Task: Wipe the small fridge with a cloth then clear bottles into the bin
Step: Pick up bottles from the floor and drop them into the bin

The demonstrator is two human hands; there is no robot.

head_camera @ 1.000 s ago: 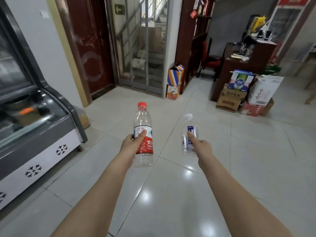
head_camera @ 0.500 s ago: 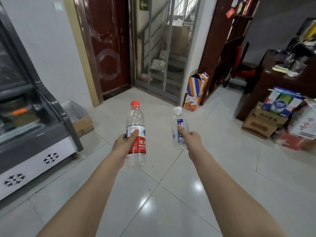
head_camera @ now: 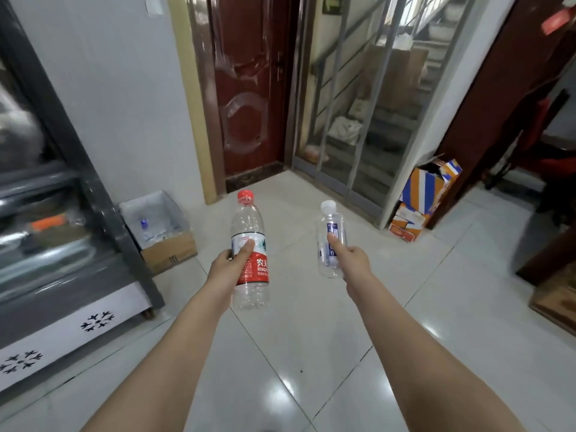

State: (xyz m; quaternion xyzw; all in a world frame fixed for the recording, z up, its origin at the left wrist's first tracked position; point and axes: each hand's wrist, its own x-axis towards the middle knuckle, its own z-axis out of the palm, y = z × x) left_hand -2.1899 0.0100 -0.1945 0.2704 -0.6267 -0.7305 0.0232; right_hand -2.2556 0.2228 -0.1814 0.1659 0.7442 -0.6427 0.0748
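My left hand (head_camera: 229, 265) grips a clear empty bottle with a red cap and red label (head_camera: 250, 222), held upright in front of me. My right hand (head_camera: 350, 260) holds a smaller clear bottle with a white cap and blue label (head_camera: 330, 226), also upright. The bin (head_camera: 168, 254) is a cardboard box lined with a white bag, on the floor by the wall to the left of my hands, with several bottles inside. The grey fridge cabinet (head_camera: 62, 244) with snowflake marks fills the left edge.
A dark red door (head_camera: 246, 88) and a glass stairwell partition (head_camera: 358, 104) stand ahead. An orange and blue carton (head_camera: 427, 188) leans at the partition's right post. Dark wooden furniture (head_camera: 554, 260) sits at the right. Glossy white tile floor (head_camera: 311, 353) spreads below my arms.
The view has swung left and moved closer to the door. The lined box bin has come fully into sight beside the fridge. Both hands keep their bottles.
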